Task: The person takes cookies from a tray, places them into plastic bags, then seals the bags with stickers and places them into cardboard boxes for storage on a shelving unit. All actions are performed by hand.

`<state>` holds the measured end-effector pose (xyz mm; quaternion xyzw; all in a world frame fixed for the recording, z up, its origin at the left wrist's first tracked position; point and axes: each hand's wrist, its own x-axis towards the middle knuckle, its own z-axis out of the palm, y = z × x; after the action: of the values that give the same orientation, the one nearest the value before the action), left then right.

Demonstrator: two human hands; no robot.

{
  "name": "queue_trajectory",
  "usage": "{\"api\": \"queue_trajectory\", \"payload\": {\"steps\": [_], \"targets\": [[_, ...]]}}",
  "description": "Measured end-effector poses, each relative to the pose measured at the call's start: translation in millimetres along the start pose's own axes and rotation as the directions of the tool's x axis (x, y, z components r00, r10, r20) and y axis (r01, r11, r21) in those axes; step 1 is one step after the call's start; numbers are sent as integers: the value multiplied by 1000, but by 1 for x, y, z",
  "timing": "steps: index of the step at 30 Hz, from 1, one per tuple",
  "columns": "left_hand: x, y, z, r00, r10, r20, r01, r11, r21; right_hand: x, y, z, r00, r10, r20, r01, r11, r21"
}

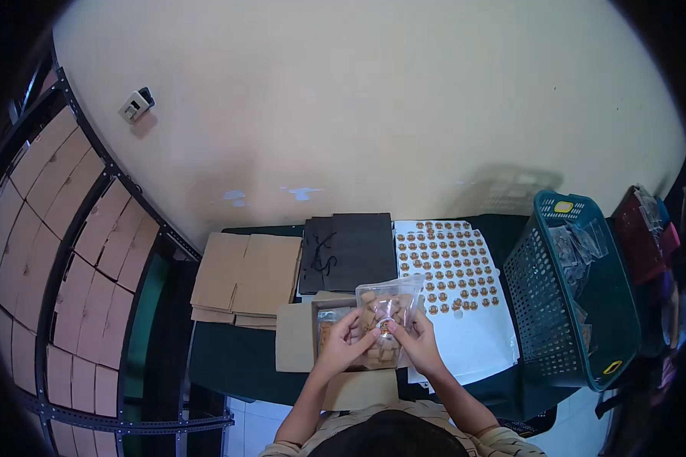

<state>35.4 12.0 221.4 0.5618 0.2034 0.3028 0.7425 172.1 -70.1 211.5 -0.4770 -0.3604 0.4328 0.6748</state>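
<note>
A clear plastic pouch (381, 297) filled with light brown pieces is held upright between my two hands. My left hand (343, 344) grips its left side, with the thumb on the front. My right hand (418, 344) grips the right side, its thumb at a small round sticker (386, 327) on the pouch front. Behind and below the pouch is an open cardboard box (295, 337), with another packet (331, 314) partly visible inside. White sheets (472, 343) bearing rows of round brown stickers lie to the right of my hands.
Flat cardboard pieces (244, 270) and black folded bags (351, 251) lie at the back left and centre of the dark green table. A green basket (541, 305) with clear packets stands right. Shelves of cardboard boxes (30, 259) line the left side.
</note>
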Motion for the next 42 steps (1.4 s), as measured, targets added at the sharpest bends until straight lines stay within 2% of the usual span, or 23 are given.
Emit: {"api": "queue_trajectory", "payload": {"steps": [1,2,5,7,9,10,13,15,17,18,20,23,25,27,28,29,30,31,33,35,37,39,42], "targets": [[0,-2,2,999,-16,-35,15,998,-55,0,1,1,1000,-5,-15,5,1000,-1],[1,-5,4,996,65,-67,-64,998,18,-1,-1,4,1000,19,-7,-19,999,32],[0,-12,7,981,129,-147,-105,981,161,-3,9,7,996,-75,-37,74,997,-37],[-1,-20,4,974,125,-188,-87,976,198,-5,6,9,996,-62,-70,60,998,-32],[-4,-22,0,977,144,-157,-82,936,344,-5,-1,10,995,-48,-92,26,975,-221],[-5,-21,1,977,144,-156,-82,935,346,-5,4,7,995,-49,-93,27,975,-219],[-6,-9,7,987,100,-128,-75,980,184,-5,14,2,991,-35,-133,1,970,-244],[-3,0,7,997,8,-72,-5,999,33,-6,6,6,992,-60,-111,39,983,-177],[0,-4,4,995,-9,-102,11,1000,24,-3,5,6,992,-56,-113,44,993,-106],[2,-4,1,987,66,-146,-51,993,107,-2,6,6,992,-51,-111,48,998,-33],[5,0,-1,943,181,-280,-102,956,276,-4,11,2,996,-42,-73,38,998,-51],[9,6,-2,899,252,-360,-195,963,187,-7,10,3,1000,9,-9,-9,999,-37],[10,2,-3,878,272,-395,-201,957,211,-8,12,0,998,25,59,-23,999,-36],[10,-3,-7,860,343,-378,-249,928,276,-6,3,-5,999,-7,34,11,993,-122],[9,1,-5,860,343,-378,-249,928,277,-3,-4,-10,988,-152,0,141,911,-388],[6,7,-1,850,431,-303,-269,849,454,0,-12,-13,955,-297,9,237,742,-627],[4,11,2,838,503,-213,-287,738,611,4,-26,-12,933,-359,16,274,681,-679],[4,9,2,837,503,-215,-287,738,611,6,-37,-13,933,-359,18,275,680,-680],[4,7,2,823,565,-58,-364,603,710,7,-54,-15,871,-378,314,424,255,-869],[3,9,5,850,526,-28,-342,591,730,7,-63,-10,863,-393,318,434,254,-864],[5,7,8,780,593,200,-473,349,809,9,-68,-12,838,-303,453,516,173,-839],[5,8,10,770,605,200,-482,347,804,11,-67,-10,811,-270,519,575,209,-791],[3,12,5,825,541,163,-449,454,770,12,-61,-4,799,-270,537,600,290,-746]]}}
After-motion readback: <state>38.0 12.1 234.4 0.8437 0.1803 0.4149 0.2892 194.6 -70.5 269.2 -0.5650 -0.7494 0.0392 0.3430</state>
